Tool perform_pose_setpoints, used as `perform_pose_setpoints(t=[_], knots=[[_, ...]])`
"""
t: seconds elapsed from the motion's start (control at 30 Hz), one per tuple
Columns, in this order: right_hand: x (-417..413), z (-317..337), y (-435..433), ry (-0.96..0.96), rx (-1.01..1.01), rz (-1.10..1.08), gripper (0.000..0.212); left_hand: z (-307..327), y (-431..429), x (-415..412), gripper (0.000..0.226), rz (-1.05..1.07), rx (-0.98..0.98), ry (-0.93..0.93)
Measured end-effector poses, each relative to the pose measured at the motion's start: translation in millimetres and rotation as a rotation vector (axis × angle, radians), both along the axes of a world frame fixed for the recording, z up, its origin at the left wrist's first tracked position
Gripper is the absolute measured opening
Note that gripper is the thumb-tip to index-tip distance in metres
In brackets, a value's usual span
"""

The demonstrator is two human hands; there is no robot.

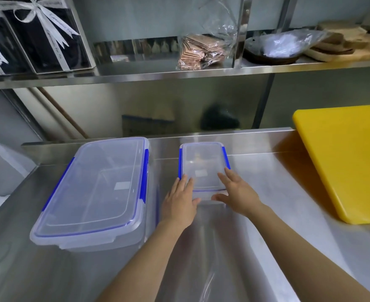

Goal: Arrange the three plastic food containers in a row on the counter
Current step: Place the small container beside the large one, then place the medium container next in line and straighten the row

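Both hands are on the small container [203, 168]: left hand [180, 201] flat against its near-left corner, right hand [237, 195] spread over the near-right, fingers loose, not clamped. It looks empty, light and stiff, probably slides easily on the steel counter [266, 214], so holding the short sides seems best. The large container [94, 190] sits just left. No third one in sight.

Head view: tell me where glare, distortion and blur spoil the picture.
Head view: pale glare streaks the steel counter between the forearms; wide-angle distortion bows the shelf edge and splays the yellow cutting board; the reflections in the steel backsplash are smeared; the small container and large container stay fairly sharp, like the left hand and right hand.
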State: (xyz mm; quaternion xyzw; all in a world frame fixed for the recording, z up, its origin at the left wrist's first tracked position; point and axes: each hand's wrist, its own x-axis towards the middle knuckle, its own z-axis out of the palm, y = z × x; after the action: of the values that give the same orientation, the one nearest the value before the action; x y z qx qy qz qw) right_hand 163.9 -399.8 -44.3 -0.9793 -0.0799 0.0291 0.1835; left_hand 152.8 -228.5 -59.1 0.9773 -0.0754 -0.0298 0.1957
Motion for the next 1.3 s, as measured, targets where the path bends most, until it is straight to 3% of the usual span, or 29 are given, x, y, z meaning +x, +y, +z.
perform_pose_setpoints(t=[0.27,0.4,0.6,0.7,0.9,1.0,1.1,1.3], knots=[[-54.8,12.5,12.4,-0.099,0.095,0.043,0.055,24.8,35.8,-60.2,0.074,0.004,-0.182,0.108],[-91.5,26.2,24.7,0.245,0.303,0.152,0.055,34.2,61.6,-99.1,0.081,0.001,-0.230,0.324],[-144.0,38.2,41.9,0.765,0.336,0.361,0.060,46.3,93.3,-151.1,0.095,0.004,-0.209,0.791],[-158.6,36.9,50.5,0.856,0.274,0.422,0.062,46.2,103.2,-171.0,0.103,-0.002,-0.191,1.032],[-179.3,27.3,58.6,0.857,0.199,0.486,0.057,42.3,104.2,-193.1,0.089,-0.042,-0.168,1.177],[-186.8,21.5,54.0,0.851,0.237,0.476,0.051,40.3,102.7,-198.2,0.061,-0.092,-0.205,1.120],[-193.9,18.9,41.6,0.797,0.315,0.403,0.047,38.8,103.3,-199.3,0.048,-0.079,-0.280,0.951],[-203.5,15.8,5.2,0.588,0.522,0.049,0.040,23.4,73.0,-189.1,0.046,0.234,-0.664,0.362]])
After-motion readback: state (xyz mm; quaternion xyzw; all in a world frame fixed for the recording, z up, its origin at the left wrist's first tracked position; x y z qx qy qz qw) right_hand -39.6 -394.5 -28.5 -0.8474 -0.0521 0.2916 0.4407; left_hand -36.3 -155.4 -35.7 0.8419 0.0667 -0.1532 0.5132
